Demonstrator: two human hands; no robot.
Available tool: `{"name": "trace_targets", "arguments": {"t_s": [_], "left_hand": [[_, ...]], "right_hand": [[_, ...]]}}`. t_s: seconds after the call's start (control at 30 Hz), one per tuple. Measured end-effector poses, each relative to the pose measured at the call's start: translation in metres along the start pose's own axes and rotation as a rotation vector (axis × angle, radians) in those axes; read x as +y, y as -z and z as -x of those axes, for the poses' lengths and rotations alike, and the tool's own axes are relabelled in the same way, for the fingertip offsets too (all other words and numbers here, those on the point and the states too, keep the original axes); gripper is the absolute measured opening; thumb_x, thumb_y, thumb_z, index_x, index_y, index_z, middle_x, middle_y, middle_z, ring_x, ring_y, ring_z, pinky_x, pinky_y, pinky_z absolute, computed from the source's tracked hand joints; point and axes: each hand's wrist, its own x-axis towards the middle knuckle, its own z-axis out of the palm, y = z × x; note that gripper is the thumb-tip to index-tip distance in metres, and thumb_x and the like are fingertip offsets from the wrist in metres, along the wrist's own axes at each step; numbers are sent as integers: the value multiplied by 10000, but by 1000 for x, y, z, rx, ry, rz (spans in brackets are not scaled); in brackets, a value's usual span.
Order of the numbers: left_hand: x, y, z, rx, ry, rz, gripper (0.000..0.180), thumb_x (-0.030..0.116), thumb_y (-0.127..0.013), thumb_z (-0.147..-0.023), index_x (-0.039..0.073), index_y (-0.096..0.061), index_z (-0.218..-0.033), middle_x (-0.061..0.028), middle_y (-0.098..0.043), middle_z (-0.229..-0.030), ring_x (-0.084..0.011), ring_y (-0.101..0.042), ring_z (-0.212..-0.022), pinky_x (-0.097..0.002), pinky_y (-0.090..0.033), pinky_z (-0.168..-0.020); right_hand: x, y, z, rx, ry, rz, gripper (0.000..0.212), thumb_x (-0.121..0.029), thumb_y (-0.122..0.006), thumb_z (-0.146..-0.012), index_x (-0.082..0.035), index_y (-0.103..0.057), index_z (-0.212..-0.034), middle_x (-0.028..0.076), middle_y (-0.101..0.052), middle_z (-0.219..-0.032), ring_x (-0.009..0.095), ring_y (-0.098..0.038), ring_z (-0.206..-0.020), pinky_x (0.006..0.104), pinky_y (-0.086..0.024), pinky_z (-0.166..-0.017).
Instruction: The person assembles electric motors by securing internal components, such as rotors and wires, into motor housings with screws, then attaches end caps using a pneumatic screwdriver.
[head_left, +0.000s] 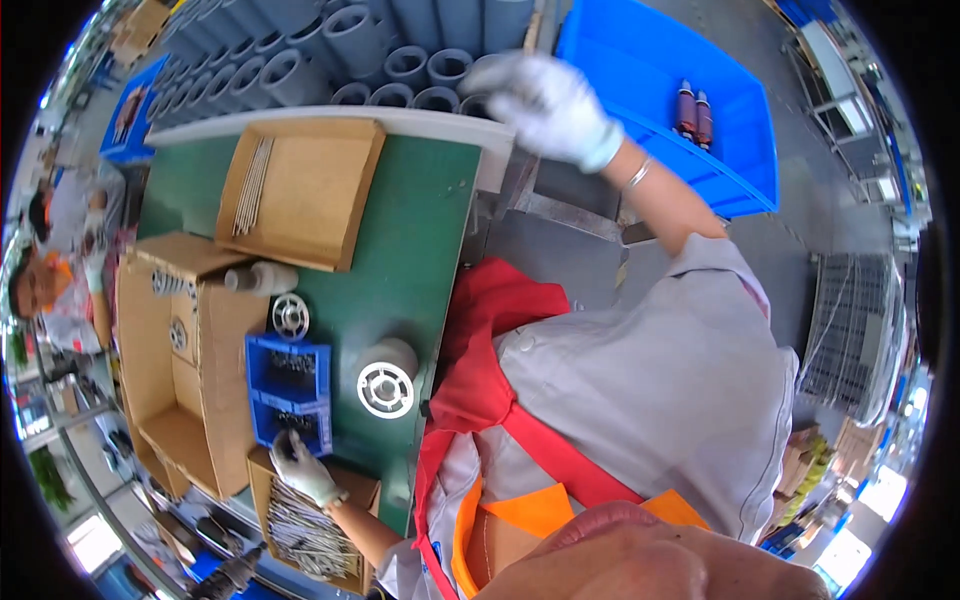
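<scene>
a green surface (420, 200) is spreading beneath most of the things. beyond its far end at the top, many thick grey tubes (360, 60) are standing packed together, open ends facing up. a large blue crate (640, 60) is sitting to the right of them, with two dark red cylinders (695, 118) lying side by side inside. a tall cardboard box (230, 370) is standing open along the left of the surface. above it in the view, a shallow cardboard tray (310, 195) is lying, and below it a carton (262, 490) is holding a heap of metal rods (310, 540).

the right hand (555, 110), gloved in white, is hovering at the nearest corner of the tubes; it is blurring, so i cannot tell whether it is gripping one. the left hand (305, 470), also gloved, is dipping its fingers into the lower compartment of a small blue bin (326, 385); whether they are pinching anything, i cannot tell.

a short grey cylinder (395, 352) is standing near the surface's edge, bearing a pale spoked disc (386, 391). a similar, smaller-looking disc (291, 317) is resting just above the bin. thin pale sticks (253, 190) are lying along the tray's left side, and tiny dark parts (290, 362) are filling the bin's compartments.
</scene>
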Motion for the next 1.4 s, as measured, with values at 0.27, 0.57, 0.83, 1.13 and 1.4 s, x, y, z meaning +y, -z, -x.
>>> {"name": "trace_targets", "arguments": {"t_s": [0.27, 0.57, 0.83, 1.13, 1.4], "left_hand": [[48, -38, 41, 78, 108, 630, 191, 27, -603, -933, -51, -617, -1106, -107, -656, -1034, -180, -586, -931, -313, -467, -896], [117, -23, 50, 206, -31, 299, 136, -12, -635, -854, -27, -648, -988, -115, -643, -979, -215, -608, -922, -335, -469, -889], [140, -37, 48, 185, -173, 261, 134, 3, -676, -820, 14, -659, -952, -99, -664, -947, -246, -625, -886, -339, -475, -843], [137, -26, 77, 239, -66, 203, 152, 24, -707, -794, 39, -680, -943, -106, -673, -940, -277, -648, -883, -351, -496, -811], [134, -34, 66, -1, -370, 238, 183, 78, -706, -789, 78, -700, -972, -91, -680, -1062, -277, -646, -1004, -378, -480, -894]], "right_hand": [[307, 149, 199, -449, -976, 724, 592, -498, -506, -906, -2, -593, -1217, 289, -602, -1188, 416, -564, -1151, 471, -433, -1005], [333, 104, 231, -602, -1355, 731, 669, -490, -479, -864, -69, -462, -1383, 268, -470, -1380, 364, -445, -1313, 440, -362, -1086], [376, 99, 230, -148, -1508, 510, 844, -483, -782, -675, 74, -526, -1255, 258, -588, -1265, 370, -605, -1136, 423, -511, -901], [332, 71, 194, -495, -1517, 164, 556, -530, -622, -838, -15, -652, -1046, 153, -662, -1004, 309, -645, -894, 422, -502, -723], [375, 150, 157, 271, -1102, -1151, 483, -369, -618, -918, -105, -525, -1312, 124, -616, -1149, 255, -600, -956, 407, -504, -871]]}}
